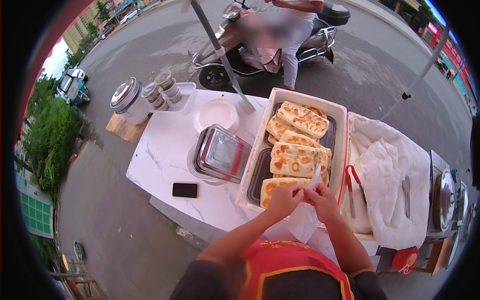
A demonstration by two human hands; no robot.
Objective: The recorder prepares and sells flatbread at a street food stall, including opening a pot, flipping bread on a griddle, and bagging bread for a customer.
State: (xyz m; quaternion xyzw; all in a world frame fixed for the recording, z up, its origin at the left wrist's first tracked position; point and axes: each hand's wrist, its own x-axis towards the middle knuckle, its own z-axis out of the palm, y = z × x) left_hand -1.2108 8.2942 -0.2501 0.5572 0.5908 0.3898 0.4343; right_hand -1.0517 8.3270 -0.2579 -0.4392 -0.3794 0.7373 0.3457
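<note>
Both of my hands meet over the near edge of a white foam box (344,150). My left hand (287,200) and my right hand (323,200) pinch a thin translucent plastic bag (302,222), which hangs down between them. Browned flatbreads (296,159) lie stacked in the box on dark trays (261,170), one of them just beyond my left hand. The tips of a metal utensil (316,159) rest over a flatbread, beside the upper part of the bag. Red-handled tongs (349,183) lie right of the box on a white cloth (386,165).
On the marble-patterned table (161,157) are a phone (185,190), stacked clear-lidded containers (221,150), pale plates (215,114), a plastic bin (187,92) with small tubs, and a lidded pot (129,101). Poles rise beyond the table. A person (290,63) sits on a scooter (317,37) across it.
</note>
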